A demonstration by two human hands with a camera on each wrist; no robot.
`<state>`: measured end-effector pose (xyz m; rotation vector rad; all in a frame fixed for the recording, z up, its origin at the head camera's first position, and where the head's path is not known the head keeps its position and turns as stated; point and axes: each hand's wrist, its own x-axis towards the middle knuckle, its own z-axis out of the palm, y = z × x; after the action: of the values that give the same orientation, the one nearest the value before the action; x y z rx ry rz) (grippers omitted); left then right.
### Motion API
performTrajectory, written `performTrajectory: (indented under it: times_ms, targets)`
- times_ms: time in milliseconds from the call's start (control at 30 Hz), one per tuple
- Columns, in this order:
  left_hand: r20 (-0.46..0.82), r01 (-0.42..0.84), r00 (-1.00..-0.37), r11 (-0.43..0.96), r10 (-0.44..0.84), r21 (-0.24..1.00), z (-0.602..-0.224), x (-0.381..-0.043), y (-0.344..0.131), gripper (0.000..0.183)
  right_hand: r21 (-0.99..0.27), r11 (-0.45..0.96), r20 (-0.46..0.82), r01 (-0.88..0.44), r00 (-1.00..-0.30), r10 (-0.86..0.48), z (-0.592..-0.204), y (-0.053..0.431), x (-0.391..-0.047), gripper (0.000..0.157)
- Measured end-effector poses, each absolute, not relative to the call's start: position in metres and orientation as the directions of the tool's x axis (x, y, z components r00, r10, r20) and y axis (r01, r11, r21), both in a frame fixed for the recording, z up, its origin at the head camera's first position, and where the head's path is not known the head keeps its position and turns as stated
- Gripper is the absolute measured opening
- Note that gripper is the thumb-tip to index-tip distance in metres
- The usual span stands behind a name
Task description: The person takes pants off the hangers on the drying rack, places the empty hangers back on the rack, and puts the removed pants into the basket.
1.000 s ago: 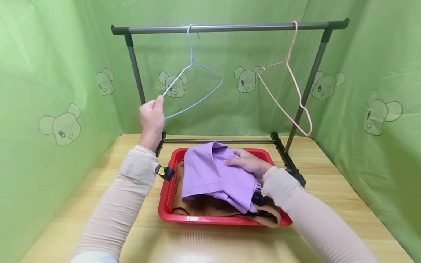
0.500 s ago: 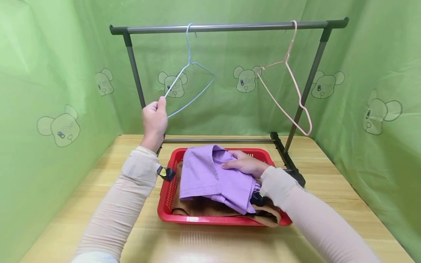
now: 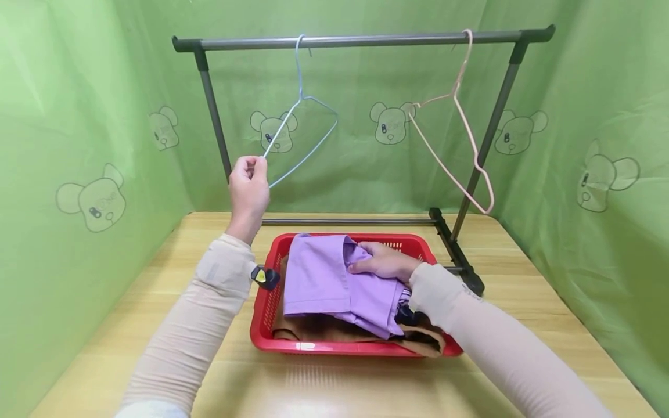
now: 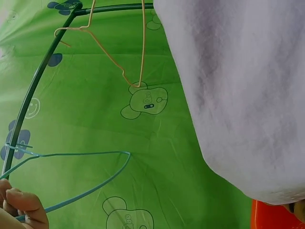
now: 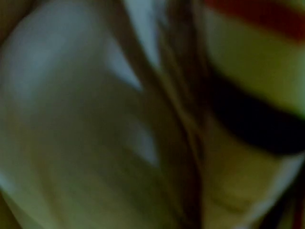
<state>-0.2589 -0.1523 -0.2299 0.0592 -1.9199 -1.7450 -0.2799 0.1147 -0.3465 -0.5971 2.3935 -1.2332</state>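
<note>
In the head view my left hand grips the left end of a light blue hanger, which hangs by its hook from the rack's top bar. The left wrist view shows the curled fingers on that hanger. My right hand holds a folded purple garment with the thumb on top and the other fingers partly hidden by cloth. The garment lies over brown cloth in a red basket. Dark, blurred cloth fills the right wrist view.
A pink hanger hangs at the right of the clothes rack's bar. The rack's right foot stands behind the basket on the wooden table. Green curtains enclose three sides.
The blue hanger has turned, its far end coming leftward, while my left hand shifted slightly right. My right hand and the purple garment have moved a little left, the garment's top settling lower.
</note>
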Motion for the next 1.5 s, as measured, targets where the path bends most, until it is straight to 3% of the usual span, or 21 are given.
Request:
performTrajectory:
  times_ms: [367, 667, 933, 1200, 1367, 1500]
  targets:
    - [0.375, 0.345, -0.852, 0.147, -0.364, 0.927, -0.233, -0.257, -0.151, 0.022, -0.696, 0.639, -0.094, -0.328, -0.840, -0.534, -0.352, 0.110, -0.282, 0.062]
    - [0.367, 0.326, -0.855, 0.169, -0.366, 0.930, -0.235, -0.253, -0.150, 0.021, -0.677, 0.642, -0.085, -0.360, -0.828, -0.554, -0.360, 0.109, -0.283, 0.044]
    - [0.363, 0.320, -0.854, 0.173, -0.374, 0.931, -0.237, -0.254, -0.153, 0.022, -0.650, 0.665, -0.103, -0.367, -0.825, -0.556, -0.365, 0.109, -0.285, 0.057]
    - [0.356, 0.304, -0.854, 0.191, -0.379, 0.933, -0.241, -0.254, -0.156, 0.024, -0.588, 0.708, -0.091, -0.391, -0.838, -0.538, -0.376, 0.109, -0.288, 0.046]
    - [0.359, 0.301, -0.852, 0.206, -0.380, 0.931, -0.243, -0.254, -0.157, 0.025, -0.638, 0.633, -0.052, -0.438, -0.796, -0.603, -0.383, 0.109, -0.290, 0.049]
    - [0.353, 0.295, -0.855, 0.202, -0.381, 0.934, -0.244, -0.254, -0.157, 0.025, -0.608, 0.612, -0.019, -0.506, -0.761, -0.648, -0.385, 0.109, -0.290, 0.042]
